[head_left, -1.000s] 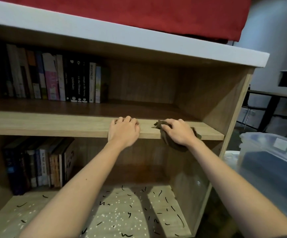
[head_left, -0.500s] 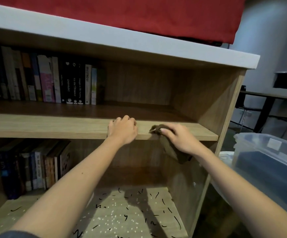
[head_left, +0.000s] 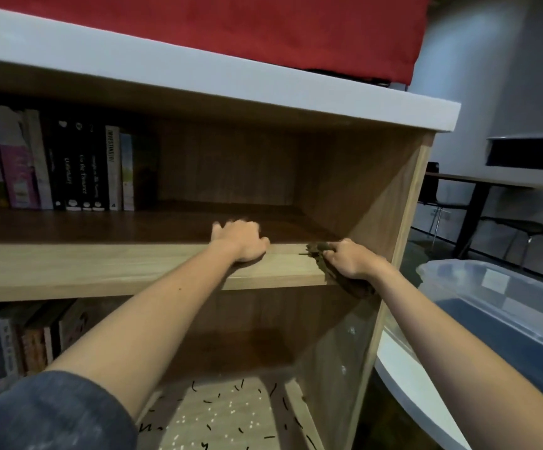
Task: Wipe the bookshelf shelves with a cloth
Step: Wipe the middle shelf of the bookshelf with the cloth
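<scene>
Brown cloth (head_left: 357, 287) gripped by right hand (head_left: 351, 259) at right front corner of middle shelf (head_left: 101, 271); left hand (head_left: 242, 240) rests on shelf edge nearby, fingers loose, holding nothing.

Right of the row of books (head_left: 68, 164), the middle shelf (head_left: 101, 267) lies open up to the side wall (head_left: 377, 190); only the left hand (head_left: 242, 240) and the right hand (head_left: 349, 259), gripping a cloth (head_left: 317, 248), occupy its front edge.
</scene>
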A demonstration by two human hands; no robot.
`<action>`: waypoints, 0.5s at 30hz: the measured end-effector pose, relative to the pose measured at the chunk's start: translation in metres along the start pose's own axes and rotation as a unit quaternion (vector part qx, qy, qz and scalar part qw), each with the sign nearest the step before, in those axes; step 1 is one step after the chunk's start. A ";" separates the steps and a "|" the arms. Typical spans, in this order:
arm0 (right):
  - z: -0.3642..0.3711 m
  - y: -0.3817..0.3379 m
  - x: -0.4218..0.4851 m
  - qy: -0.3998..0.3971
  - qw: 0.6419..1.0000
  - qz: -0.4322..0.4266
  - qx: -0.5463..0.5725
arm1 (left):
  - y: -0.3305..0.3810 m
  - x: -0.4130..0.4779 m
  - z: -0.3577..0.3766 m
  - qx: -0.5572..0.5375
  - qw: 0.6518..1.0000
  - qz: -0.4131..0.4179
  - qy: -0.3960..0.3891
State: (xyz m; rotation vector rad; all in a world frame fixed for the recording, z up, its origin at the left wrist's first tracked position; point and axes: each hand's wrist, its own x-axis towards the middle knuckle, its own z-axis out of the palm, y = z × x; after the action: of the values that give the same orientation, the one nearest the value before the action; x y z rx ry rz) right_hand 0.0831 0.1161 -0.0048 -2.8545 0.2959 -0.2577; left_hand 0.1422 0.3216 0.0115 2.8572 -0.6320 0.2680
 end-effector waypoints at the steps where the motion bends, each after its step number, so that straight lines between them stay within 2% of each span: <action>1: 0.000 0.000 0.007 -0.007 1.000 -0.001 0.004 | -0.004 0.007 -0.002 -0.001 1.000 -0.014 -0.011; 9: 0.004 -0.013 0.079 -0.062 0.998 -0.003 -0.013 | -0.049 0.051 0.007 0.022 0.992 -0.121 -0.036; 12: 0.008 -0.020 0.116 -0.083 0.996 -0.012 -0.022 | -0.049 0.059 0.009 0.034 0.991 -0.120 -0.037; 15: 0.010 -0.025 0.147 -0.070 0.997 -0.029 -0.033 | -0.049 0.060 0.007 0.038 0.992 -0.118 -0.033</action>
State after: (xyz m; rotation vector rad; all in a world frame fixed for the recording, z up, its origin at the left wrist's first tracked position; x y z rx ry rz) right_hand 0.2316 0.1096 0.0143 -2.9318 0.1978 -0.0582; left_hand 0.2177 0.3395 0.0101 2.9886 -0.2966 0.1633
